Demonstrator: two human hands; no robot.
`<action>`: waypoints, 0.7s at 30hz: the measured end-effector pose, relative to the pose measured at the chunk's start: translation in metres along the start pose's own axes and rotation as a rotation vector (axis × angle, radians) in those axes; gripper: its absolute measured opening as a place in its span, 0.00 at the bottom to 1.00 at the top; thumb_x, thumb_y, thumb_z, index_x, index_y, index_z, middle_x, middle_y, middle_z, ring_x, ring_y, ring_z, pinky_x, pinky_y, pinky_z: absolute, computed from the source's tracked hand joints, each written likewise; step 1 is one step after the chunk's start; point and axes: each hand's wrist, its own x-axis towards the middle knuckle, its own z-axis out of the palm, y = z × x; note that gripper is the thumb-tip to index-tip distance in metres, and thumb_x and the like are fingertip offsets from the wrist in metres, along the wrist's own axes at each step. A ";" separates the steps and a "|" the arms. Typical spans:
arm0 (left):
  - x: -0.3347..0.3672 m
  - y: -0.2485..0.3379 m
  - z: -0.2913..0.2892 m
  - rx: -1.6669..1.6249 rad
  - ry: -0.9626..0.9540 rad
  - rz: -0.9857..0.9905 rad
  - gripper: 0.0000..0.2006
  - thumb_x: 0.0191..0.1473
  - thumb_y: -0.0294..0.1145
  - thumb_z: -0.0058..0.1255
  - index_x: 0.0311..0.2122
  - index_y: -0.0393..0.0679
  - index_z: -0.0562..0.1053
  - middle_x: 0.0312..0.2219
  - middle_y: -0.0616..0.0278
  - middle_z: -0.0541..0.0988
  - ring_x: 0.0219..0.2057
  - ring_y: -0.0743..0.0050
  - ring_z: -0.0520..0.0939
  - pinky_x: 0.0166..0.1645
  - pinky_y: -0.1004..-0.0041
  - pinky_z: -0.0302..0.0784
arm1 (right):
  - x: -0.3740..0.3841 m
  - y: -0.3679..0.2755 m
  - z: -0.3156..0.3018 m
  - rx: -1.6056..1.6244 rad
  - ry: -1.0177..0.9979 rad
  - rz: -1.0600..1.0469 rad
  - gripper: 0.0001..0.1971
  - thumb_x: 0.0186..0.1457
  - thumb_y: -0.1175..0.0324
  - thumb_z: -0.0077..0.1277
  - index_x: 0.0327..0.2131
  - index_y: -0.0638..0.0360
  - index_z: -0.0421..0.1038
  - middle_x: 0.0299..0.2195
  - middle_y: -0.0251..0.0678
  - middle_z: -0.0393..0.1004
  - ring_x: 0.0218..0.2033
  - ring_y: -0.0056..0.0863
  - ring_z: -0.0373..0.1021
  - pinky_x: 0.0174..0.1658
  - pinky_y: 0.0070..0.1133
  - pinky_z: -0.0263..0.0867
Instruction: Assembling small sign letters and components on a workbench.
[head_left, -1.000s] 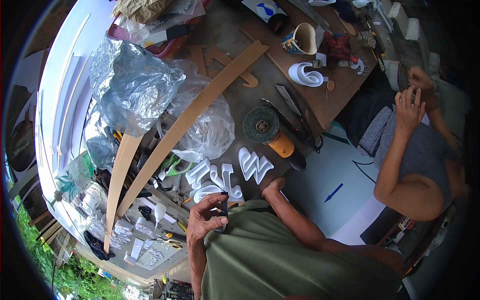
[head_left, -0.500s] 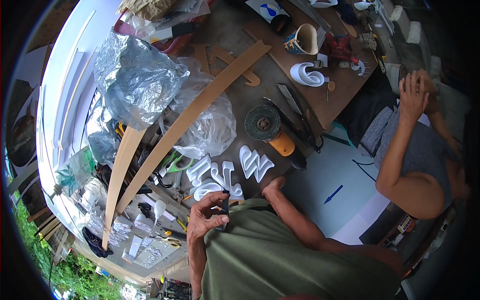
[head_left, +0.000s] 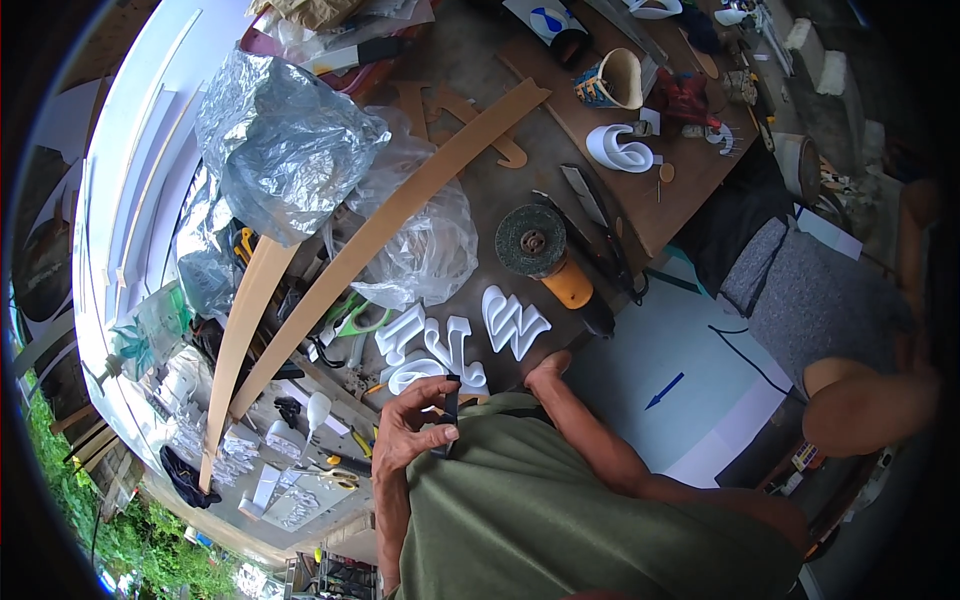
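My left hand [head_left: 412,425] is at the front of my green shirt, with the thumb and fingers closed on a thin black object [head_left: 451,405] seen edge-on. Its kind does not show. At the bench edge is my right hand [head_left: 547,368], its fingers mostly hidden from view. Just beyond it lies a white zigzag-shaped letter form [head_left: 514,322]. Several more white letter forms [head_left: 453,350] sit beyond my left hand, one partly covered by it. An angle grinder [head_left: 568,284] with a dark round disc rests farther up the bench.
Two long brown strips [head_left: 400,210] slant across the bench beside crumpled clear plastic bags [head_left: 290,150]. Green-handled scissors [head_left: 360,318] lie near the letters. A patterned cup [head_left: 610,80] stands on a brown board. At the right is another person in a grey shirt [head_left: 830,290].
The other person's raised hands and arm have swung down and away, leaving a bent elbow at the lower right. My hands keep their places; the view has shifted slightly.
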 end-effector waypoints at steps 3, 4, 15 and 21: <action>-0.006 -0.004 -0.002 0.010 0.040 -0.004 0.34 0.35 0.32 0.75 0.51 0.33 0.77 0.51 0.57 0.73 0.43 0.69 0.79 0.46 0.70 0.78 | 0.017 0.020 0.009 0.070 -0.002 0.023 0.25 0.64 0.59 0.30 0.56 0.61 0.68 0.57 0.40 0.70 0.57 0.36 0.68 0.60 0.32 0.62; -0.006 0.002 0.000 -0.007 0.023 0.002 0.34 0.35 0.32 0.75 0.51 0.33 0.77 0.51 0.57 0.73 0.43 0.69 0.79 0.46 0.70 0.78 | -0.060 -0.025 -0.020 0.046 -0.002 0.028 0.25 0.64 0.59 0.30 0.56 0.61 0.68 0.57 0.40 0.70 0.57 0.36 0.68 0.60 0.32 0.62; -0.001 -0.005 -0.004 0.003 -0.044 0.051 0.31 0.39 0.27 0.73 0.52 0.35 0.77 0.51 0.59 0.73 0.42 0.72 0.78 0.45 0.72 0.78 | 0.111 0.052 0.124 -0.299 1.585 -0.514 0.27 0.64 0.56 0.29 0.59 0.60 0.66 0.60 0.39 0.67 0.61 0.38 0.64 0.64 0.32 0.56; -0.004 -0.007 -0.006 -0.010 -0.035 0.046 0.31 0.39 0.27 0.73 0.52 0.35 0.77 0.51 0.58 0.73 0.42 0.72 0.78 0.45 0.72 0.79 | 0.128 0.065 0.141 -0.463 1.747 -0.441 0.26 0.63 0.58 0.30 0.57 0.61 0.68 0.57 0.41 0.69 0.59 0.39 0.65 0.63 0.33 0.59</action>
